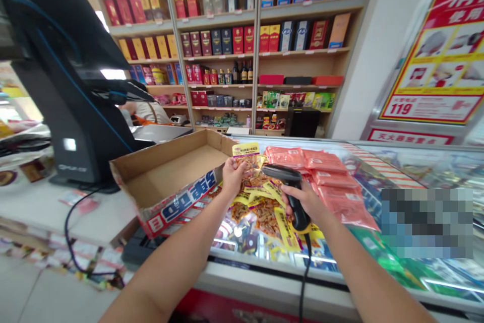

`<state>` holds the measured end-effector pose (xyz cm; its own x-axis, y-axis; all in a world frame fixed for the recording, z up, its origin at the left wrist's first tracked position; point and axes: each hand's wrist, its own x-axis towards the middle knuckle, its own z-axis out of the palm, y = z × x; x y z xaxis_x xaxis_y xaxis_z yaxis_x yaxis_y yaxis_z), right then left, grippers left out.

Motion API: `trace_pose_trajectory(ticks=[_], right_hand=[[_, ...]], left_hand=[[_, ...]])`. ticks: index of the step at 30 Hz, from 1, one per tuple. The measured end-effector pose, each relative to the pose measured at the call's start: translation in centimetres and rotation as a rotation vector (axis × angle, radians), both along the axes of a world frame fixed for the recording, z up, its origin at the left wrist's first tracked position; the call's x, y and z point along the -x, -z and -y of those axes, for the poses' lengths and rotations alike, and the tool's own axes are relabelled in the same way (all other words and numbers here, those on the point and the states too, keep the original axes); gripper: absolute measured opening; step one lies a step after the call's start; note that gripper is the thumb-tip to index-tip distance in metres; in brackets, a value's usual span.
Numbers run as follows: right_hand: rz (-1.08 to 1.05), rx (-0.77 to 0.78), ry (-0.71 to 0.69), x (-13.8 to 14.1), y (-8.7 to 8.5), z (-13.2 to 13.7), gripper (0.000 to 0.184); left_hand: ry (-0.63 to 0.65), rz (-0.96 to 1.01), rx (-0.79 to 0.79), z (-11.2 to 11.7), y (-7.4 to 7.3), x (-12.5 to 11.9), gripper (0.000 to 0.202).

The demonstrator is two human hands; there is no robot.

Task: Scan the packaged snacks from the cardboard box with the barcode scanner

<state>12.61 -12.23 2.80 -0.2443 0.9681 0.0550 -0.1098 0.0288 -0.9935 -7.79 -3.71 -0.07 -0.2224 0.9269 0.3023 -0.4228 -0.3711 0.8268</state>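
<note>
My left hand (pixel 233 176) is closed on a yellow-topped snack packet (pixel 245 150), held up over the glass counter. In my right hand (pixel 302 199) is a black handheld barcode scanner (pixel 282 174), its head pointing left toward that packet and its cable (pixel 305 277) hanging down over the counter front. Beneath both hands lies a loose pile of similar snack packets (pixel 268 214) with yellow labels and brown contents. An open cardboard box (pixel 170 164) stands tilted just left of my left hand. Orange-pink packages (pixel 333 182) are stacked right of the scanner.
A black point-of-sale terminal (pixel 71 96) rises at the left on a white counter (pixel 26 207). Green packages (pixel 381 250) lie at the right on the glass display counter (pixel 242 247). Shelves (pixel 223 15) of boxes and bottles line the back. A person (pixel 151 111) is partly visible behind the terminal.
</note>
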Motion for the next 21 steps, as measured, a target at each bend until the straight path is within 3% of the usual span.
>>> trace_pose_trajectory(ticks=[11, 15, 21], right_hand=[[-0.054, 0.011, -0.014, -0.1, 0.4, -0.3, 0.027], [-0.194, 0.0, 0.02, -0.3, 0.1, -0.4, 0.03], [-0.424, -0.034, 0.086, -1.0, -0.4, -0.5, 0.028]], left_hand=[[0.002, -0.008, 0.052, 0.6, -0.6, -0.1, 0.047], [0.024, -0.017, 0.035, 0.8, -0.9, -0.1, 0.043], [0.082, -0.313, 0.015, 1.5, -1.0, -0.4, 0.048]])
